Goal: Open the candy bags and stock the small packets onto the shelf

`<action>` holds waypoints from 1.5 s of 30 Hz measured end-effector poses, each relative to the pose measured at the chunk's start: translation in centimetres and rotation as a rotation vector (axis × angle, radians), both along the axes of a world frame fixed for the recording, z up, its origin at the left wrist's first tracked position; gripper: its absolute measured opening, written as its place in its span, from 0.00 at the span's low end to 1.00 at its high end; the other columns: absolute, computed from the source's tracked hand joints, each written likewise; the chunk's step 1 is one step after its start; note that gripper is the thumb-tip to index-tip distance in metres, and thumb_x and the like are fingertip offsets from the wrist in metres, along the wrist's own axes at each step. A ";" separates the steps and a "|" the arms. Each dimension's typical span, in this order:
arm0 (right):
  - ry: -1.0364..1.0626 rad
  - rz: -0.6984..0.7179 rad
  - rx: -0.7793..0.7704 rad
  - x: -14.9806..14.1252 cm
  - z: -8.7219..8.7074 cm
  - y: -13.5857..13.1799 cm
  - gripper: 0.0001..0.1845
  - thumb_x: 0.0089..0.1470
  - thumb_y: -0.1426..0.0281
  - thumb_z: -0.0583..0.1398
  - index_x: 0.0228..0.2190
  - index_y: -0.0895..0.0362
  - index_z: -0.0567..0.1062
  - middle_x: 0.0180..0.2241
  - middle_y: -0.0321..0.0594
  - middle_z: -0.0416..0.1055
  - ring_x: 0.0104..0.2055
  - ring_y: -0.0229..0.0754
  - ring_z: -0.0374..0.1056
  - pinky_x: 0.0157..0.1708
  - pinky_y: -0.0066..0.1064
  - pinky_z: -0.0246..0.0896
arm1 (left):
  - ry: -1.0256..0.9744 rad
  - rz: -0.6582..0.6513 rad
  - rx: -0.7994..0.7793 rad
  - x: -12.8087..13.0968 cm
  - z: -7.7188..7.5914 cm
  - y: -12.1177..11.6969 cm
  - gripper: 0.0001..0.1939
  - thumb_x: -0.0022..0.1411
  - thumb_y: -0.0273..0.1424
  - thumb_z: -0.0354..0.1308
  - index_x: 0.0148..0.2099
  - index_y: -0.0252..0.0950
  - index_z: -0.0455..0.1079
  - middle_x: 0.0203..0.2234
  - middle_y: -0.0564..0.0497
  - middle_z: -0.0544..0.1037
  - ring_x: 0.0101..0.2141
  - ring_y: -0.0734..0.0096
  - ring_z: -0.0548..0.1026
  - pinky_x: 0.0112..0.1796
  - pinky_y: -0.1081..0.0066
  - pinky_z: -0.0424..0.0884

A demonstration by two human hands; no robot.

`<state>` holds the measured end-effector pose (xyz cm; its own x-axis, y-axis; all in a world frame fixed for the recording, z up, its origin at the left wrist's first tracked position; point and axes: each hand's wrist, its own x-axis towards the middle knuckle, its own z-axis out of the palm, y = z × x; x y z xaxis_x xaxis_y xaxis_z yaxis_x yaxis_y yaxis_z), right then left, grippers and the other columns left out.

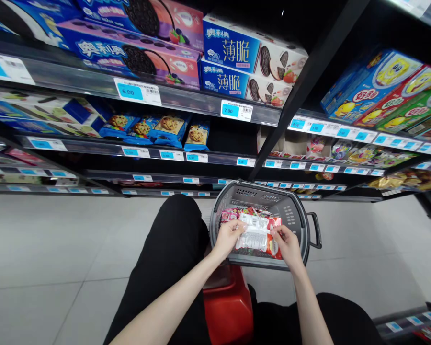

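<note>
My left hand pinches the left edge of a white and red snack packet. At its right edge, the fingers of my right hand are closed on the same packet. Printed text covers the white side that faces me; the red part is toward the right. Both hands hold it over the opening of a grey shopping basket. Pink and red packages lie in the basket behind the packet, partly hidden by it and by my left hand.
Ahead stand black shelves with blue cookie boxes, blue cookie bags and cartoon-printed boxes. Price labels line the shelf edges. A red object is between my legs, below the basket. Pale floor tiles lie around me.
</note>
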<state>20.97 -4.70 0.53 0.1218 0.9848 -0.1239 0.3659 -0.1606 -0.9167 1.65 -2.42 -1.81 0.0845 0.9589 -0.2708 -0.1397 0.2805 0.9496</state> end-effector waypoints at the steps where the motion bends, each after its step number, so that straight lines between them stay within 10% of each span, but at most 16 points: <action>1: 0.072 0.005 -0.009 0.1 0.1 0.0 0.10 0.45 0.63 0.60 0.24 0.57 0.68 0.21 0.32 0.63 0.23 0.34 0.58 0.23 0.24 0.53 | -0.087 -0.015 -0.032 0.0 -0.2 0.0 0.08 0.46 0.31 0.59 0.30 0.33 0.69 0.15 0.57 0.68 0.17 0.79 0.63 0.21 0.78 0.58; 7: 0.604 -0.027 -0.201 1.3 0.7 -0.8 0.08 0.39 0.67 0.65 0.23 0.56 0.71 0.23 0.32 0.68 0.24 0.34 0.62 0.25 0.24 0.57 | -0.475 -0.100 -0.287 0.3 -0.5 -0.2 0.09 0.44 0.27 0.61 0.31 0.31 0.68 0.12 0.58 0.65 0.13 0.84 0.60 0.16 0.81 0.54; 14: 0.893 -0.190 -0.174 1.4 2.1 -1.0 0.20 0.29 0.69 0.68 0.31 0.56 0.76 0.31 0.39 0.74 0.29 0.37 0.68 0.27 0.25 0.63 | -0.820 -0.232 -0.393 0.2 1.0 -0.2 0.14 0.44 0.18 0.52 0.37 0.26 0.70 0.29 0.45 0.76 0.30 0.67 0.75 0.34 0.68 0.70; 21: 0.299 -0.388 -0.233 0.4 1.8 -0.8 0.16 0.37 0.56 0.63 0.20 0.57 0.73 0.11 0.30 0.60 0.11 0.32 0.52 0.11 0.24 0.43 | -0.243 -0.242 -0.416 1.1 -0.1 -0.6 0.12 0.50 0.35 0.57 0.27 0.29 0.67 0.17 0.47 0.74 0.18 0.68 0.73 0.16 0.74 0.66; 28: -0.721 -0.121 0.168 0.8 1.3 1.1 0.16 0.49 0.59 0.55 0.22 0.56 0.75 0.25 0.45 0.69 0.28 0.43 0.62 0.26 0.31 0.52 | 0.280 -0.545 -0.314 1.2 -0.8 -1.9 0.18 0.55 0.37 0.47 0.17 0.34 0.62 0.07 0.55 0.66 0.09 0.77 0.63 0.14 0.78 0.58; 35: -0.646 0.570 -0.111 -2.0 -6.6 5.1 0.16 0.55 0.64 0.50 0.24 0.54 0.75 0.23 0.37 0.72 0.27 0.40 0.67 0.30 0.26 0.54 | 0.890 -1.069 0.069 0.7 0.2 -4.5 0.14 0.46 0.35 0.59 0.33 0.30 0.73 0.30 0.35 0.77 0.32 0.50 0.75 0.32 0.61 0.68; 45: -0.801 0.471 -0.478 -7.9 -20.7 4.3 0.17 0.54 0.66 0.52 0.42 0.61 0.72 0.36 0.51 0.74 0.37 0.44 0.70 0.35 0.28 0.58 | 0.985 -1.115 0.148 0.3 -0.4 -3.8 0.21 0.54 0.35 0.52 0.46 0.24 0.67 0.35 0.31 0.75 0.36 0.47 0.74 0.35 0.57 0.68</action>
<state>13.11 -0.38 -20.13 -0.0434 0.8233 -0.5660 0.9581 -0.1262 -0.2570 1.99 -6.23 -2.21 0.6188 0.5492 -0.5617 0.7726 -0.2962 0.5616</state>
